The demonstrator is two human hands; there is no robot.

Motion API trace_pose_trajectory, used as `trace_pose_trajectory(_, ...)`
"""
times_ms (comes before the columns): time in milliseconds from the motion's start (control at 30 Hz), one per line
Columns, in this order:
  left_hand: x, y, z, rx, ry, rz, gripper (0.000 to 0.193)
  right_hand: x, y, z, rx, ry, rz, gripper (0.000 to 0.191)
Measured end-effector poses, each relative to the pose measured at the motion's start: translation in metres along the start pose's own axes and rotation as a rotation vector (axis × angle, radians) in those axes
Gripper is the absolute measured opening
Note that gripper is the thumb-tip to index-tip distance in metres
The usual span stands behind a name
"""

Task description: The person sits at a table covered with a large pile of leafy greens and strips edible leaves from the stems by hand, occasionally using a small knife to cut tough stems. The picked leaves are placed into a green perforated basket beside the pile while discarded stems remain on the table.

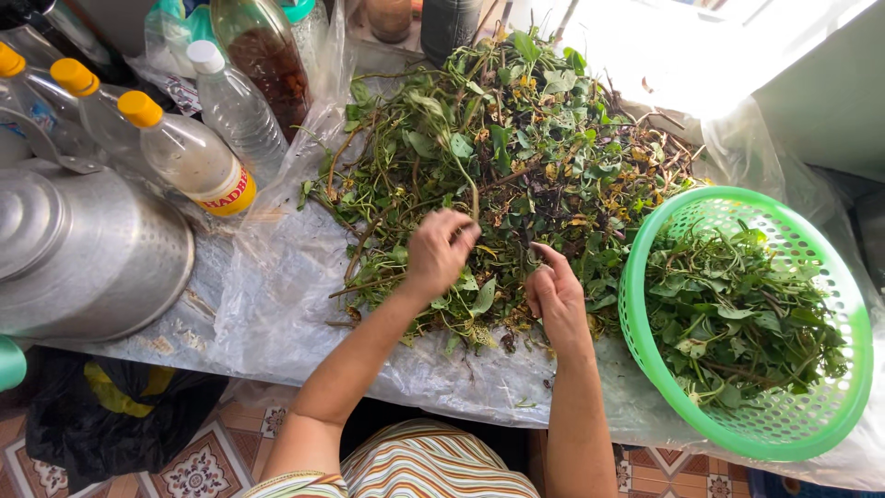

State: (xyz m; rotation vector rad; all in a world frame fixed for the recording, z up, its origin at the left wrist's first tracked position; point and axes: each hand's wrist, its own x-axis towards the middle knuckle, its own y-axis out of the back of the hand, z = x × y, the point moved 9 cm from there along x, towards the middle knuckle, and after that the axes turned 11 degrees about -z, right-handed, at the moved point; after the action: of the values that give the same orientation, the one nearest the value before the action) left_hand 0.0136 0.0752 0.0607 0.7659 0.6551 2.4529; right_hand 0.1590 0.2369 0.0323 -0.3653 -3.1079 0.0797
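While your left hand [441, 249] curls into the heap of leafy stems [498, 175], its fingers close around a thin green stalk near the middle of the pile. Your right hand [556, 293] rests at the near edge of the same heap, thumb and forefinger pinched together on a small sprig, the other fingers loosely bent. The heap, a tangle of green leaves, yellowed bits and brown woody stalks, lies spread on a clear plastic sheet [277, 304] that covers the counter in front of you. Just to the right of your right hand sits a green plastic basket [811, 433], tilted slightly toward you and holding a layer of picked green leaves [737, 323]. On the left, well apart from the heap, stands a dented metal pot [83, 249] with its lid on. Behind it stand several clear bottles with yellow caps [189, 157], and a bottle of brown liquid [267, 55] stands farther back.
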Motion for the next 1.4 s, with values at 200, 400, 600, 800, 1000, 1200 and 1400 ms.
trace_pose_trajectory(200,-0.064,-0.035,0.079,-0.091,-0.208,-0.11,0.014,-0.003,0.011,0.028,0.015,-0.092,0.072,0.015)
trace_pose_trajectory(400,-0.065,-0.034,0.102,-0.052,-0.343,-0.185,0.022,-0.034,0.035,0.021,-0.163,-0.112,0.232,0.007)
trace_pose_trajectory(600,-0.02,0.017,0.119,0.189,-0.488,0.049,0.044,-0.08,0.045,-0.024,-0.519,0.0,0.155,0.006)
trace_pose_trajectory(800,-0.001,-0.014,0.135,0.085,-0.647,-0.294,0.012,-0.103,0.076,-0.042,-0.368,0.016,0.249,0.012)
trace_pose_trajectory(1000,-0.008,-0.03,0.117,0.039,-0.426,-0.179,0.009,-0.106,0.088,-0.066,-0.38,0.082,0.412,0.046)
trace_pose_trajectory(1200,-0.003,-0.044,0.091,-0.208,-0.242,-0.271,0.011,-0.075,0.041,-0.058,-0.158,0.108,0.17,0.06)
trace_pose_trajectory(1400,-0.005,-0.077,0.031,-0.422,0.211,-0.658,0.03,-0.065,0.045,-0.074,-0.66,0.143,0.357,0.04)
